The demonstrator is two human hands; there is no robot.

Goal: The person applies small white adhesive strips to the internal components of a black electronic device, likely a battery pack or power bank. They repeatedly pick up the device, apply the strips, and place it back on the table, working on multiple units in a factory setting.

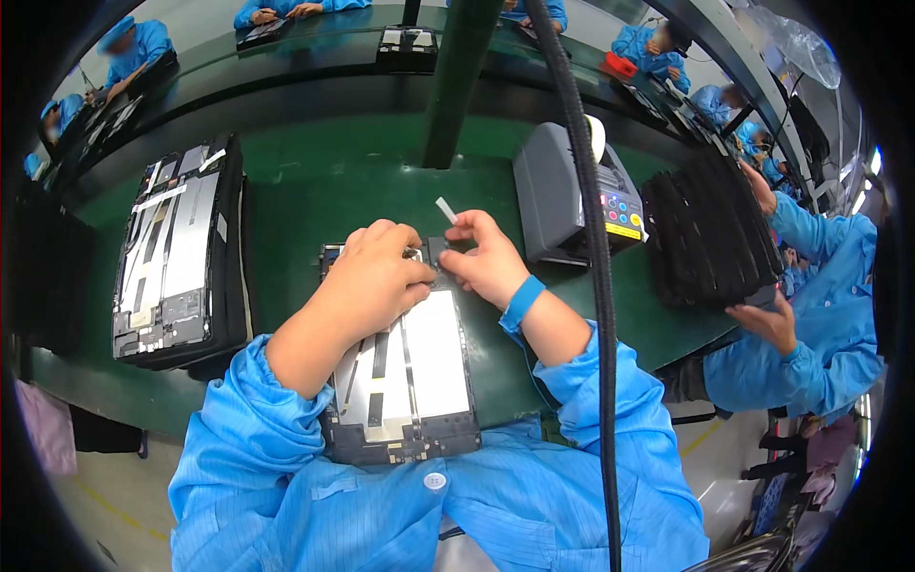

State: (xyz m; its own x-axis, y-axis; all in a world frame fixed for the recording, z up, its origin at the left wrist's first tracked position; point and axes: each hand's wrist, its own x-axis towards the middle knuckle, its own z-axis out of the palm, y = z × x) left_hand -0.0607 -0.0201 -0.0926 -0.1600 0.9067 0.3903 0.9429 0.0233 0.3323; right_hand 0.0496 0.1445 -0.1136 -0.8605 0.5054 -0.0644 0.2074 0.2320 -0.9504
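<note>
Two hands at work: left hand (376,276) and right hand (488,259), both bare, meeting over the far end of one opened device.
Device in hand: opened tablet chassis (405,377), back cover off, pale battery panels and dark strips showing; flat on the green tabletop (305,205), directly under and nearer the body than the fingers.
Long axis: runs from the person's chest away toward the far edge of the tabletop, leaning slightly left at the far end; the short end under the fingers points away from the person.
Left hand state: fingers curled together, pressed down on the far left part of the chassis; likely steadying it so it does not slide.
Right hand state: fingers pinched together at the far right corner; whether they grip a small part cannot be told. A blue wrist strap (521,302) circles that wrist.
White strip (446,210): small, just beyond the right fingers; whether it is held or lies loose cannot be told.
Left of the fingers: stack of like opened units (176,257), well apart.
Right of the fingers: grey tape dispenser (572,205), near, probably set within easy reach.
Farther right: black ribbed tray stack (710,238), handled by a co-worker's hands (772,319).
Foreground: black cable (596,286), hanging across the view.
</note>
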